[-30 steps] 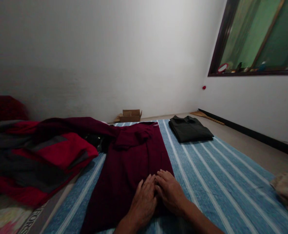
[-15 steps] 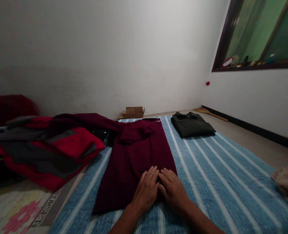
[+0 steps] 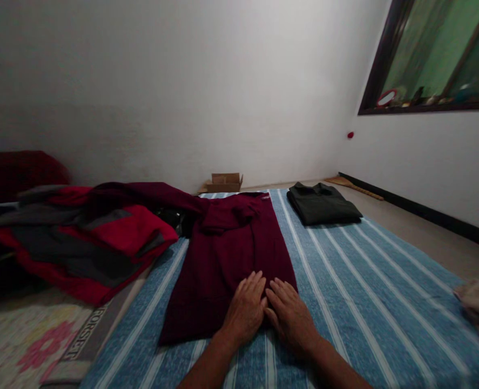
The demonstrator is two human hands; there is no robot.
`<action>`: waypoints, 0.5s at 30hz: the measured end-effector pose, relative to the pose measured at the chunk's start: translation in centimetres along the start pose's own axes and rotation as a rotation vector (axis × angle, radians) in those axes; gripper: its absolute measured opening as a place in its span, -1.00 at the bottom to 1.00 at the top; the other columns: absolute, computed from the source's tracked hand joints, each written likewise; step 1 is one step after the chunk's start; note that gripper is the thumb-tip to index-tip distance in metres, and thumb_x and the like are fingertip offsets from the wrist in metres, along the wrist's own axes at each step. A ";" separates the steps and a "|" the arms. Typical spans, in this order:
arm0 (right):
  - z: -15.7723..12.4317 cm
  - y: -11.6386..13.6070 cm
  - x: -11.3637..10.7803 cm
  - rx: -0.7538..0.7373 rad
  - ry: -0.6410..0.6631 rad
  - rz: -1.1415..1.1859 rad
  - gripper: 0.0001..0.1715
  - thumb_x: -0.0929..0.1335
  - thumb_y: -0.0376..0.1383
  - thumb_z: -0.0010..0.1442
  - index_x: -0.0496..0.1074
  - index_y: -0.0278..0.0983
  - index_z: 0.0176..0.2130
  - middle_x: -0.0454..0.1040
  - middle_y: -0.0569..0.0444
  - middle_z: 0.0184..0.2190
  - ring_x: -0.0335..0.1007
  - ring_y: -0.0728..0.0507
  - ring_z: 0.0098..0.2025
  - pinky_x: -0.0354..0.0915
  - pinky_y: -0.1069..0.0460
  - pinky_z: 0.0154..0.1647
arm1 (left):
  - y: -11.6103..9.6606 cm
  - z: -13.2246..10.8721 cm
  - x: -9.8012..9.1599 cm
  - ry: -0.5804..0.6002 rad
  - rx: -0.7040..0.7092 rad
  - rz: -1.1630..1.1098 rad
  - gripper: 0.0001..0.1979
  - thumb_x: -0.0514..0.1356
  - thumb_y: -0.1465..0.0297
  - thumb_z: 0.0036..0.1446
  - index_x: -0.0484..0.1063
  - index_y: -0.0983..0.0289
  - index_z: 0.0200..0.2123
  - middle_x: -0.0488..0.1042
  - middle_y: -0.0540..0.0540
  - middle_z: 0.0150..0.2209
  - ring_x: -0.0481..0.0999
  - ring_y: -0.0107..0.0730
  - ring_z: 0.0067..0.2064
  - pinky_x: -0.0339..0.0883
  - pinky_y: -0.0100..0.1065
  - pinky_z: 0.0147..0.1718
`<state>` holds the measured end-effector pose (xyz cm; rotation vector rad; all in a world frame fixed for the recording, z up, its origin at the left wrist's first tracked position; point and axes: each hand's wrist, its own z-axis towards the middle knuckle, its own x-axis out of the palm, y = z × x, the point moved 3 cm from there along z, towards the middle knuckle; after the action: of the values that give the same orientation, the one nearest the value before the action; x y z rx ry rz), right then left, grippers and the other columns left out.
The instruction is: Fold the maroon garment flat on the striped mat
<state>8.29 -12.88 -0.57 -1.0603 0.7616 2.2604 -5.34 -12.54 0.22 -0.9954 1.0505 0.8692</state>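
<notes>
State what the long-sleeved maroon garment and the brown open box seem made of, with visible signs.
Long-sleeved maroon garment: probably matt cloth, knit or woven unclear; it drapes in soft creases. Brown open box: likely dull cardboard; a thin, stiff flap sticks out.

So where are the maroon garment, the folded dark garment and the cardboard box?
Maroon garment [image 3: 237, 259], head view: middle of its body.
Folded dark garment [image 3: 324, 205], head view: its upper surface.
Cardboard box [image 3: 223, 187], head view: its front side.
</notes>
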 end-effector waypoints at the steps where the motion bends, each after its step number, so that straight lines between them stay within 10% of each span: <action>1: 0.0 0.0 0.0 -0.001 0.002 -0.003 -0.61 0.24 -0.28 0.23 0.33 -0.24 0.06 0.34 -0.05 0.09 0.14 -0.19 0.19 0.12 -0.19 0.18 | -0.1 0.0 -0.1 0.000 0.001 -0.005 -0.53 -0.04 0.43 0.18 0.16 0.31 0.17 0.12 0.19 0.24 0.02 -0.23 0.28 0.00 -0.08 0.19; 15: -0.4 -0.2 -0.4 -0.098 0.129 0.012 -0.27 0.27 -0.02 0.17 0.15 -0.34 0.20 0.15 -0.15 0.21 -0.04 -0.27 0.26 0.04 -0.24 0.20 | -0.5 -0.1 -0.6 0.032 -0.022 -0.033 -0.53 -0.04 0.42 0.17 0.18 0.36 0.16 0.14 0.20 0.23 0.02 -0.23 0.27 -0.03 -0.09 0.21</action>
<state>8.87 -13.11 -0.52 -1.2604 0.7160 2.2773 -5.04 -12.83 0.87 -1.0453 1.0509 0.8416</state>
